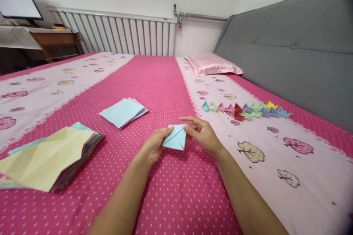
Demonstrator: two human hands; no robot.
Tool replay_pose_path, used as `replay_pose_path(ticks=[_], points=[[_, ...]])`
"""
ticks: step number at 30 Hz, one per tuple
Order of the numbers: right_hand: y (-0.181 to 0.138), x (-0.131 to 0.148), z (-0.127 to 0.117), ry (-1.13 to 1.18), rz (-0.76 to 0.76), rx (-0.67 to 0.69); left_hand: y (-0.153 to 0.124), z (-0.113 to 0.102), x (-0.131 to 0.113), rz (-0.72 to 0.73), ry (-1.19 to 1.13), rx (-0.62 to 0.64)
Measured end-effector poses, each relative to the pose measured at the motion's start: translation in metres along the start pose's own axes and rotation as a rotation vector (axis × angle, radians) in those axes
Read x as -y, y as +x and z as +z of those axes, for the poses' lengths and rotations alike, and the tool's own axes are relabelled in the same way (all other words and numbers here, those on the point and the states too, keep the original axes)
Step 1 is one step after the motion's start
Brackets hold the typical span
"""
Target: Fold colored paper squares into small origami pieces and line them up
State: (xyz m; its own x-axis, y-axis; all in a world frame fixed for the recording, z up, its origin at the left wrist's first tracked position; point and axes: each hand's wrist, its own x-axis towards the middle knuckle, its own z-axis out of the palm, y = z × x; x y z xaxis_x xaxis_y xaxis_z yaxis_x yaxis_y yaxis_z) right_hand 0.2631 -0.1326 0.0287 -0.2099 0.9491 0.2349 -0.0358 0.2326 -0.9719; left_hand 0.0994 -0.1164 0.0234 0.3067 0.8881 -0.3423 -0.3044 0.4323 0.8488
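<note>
A partly folded light blue paper (175,137) is held between both hands just above the pink dotted bedsheet (165,187). My left hand (154,144) pinches its left edge with thumb and fingers. My right hand (200,134) grips its upper right corner, with the index finger stretched out over the top. Creases run across the paper toward a point at the bottom.
A small stack of square papers (123,112) lies beyond the hands. A larger stack of creased papers, yellow on top, (46,158) sits at the left. A row of several folded paper shapes (245,111) lines the right strip. A pink pillow (212,64) and grey headboard (289,51) are at the right.
</note>
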Motion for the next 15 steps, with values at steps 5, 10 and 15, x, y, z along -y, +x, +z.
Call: replay_pose_path(ticks=[5,10,15], points=[[-0.0018,0.0002,-0.0009,0.034,0.009,0.087,0.0006,-0.0019,-0.001,-0.031,-0.072,0.054],[-0.0014,-0.0003,-0.0007,0.057,-0.021,0.092,-0.0022,-0.0004,-0.0049,-0.089,-0.146,0.092],[-0.0015,0.0002,0.0012,-0.006,-0.025,0.072,-0.002,0.0001,-0.0042,-0.122,-0.155,0.032]])
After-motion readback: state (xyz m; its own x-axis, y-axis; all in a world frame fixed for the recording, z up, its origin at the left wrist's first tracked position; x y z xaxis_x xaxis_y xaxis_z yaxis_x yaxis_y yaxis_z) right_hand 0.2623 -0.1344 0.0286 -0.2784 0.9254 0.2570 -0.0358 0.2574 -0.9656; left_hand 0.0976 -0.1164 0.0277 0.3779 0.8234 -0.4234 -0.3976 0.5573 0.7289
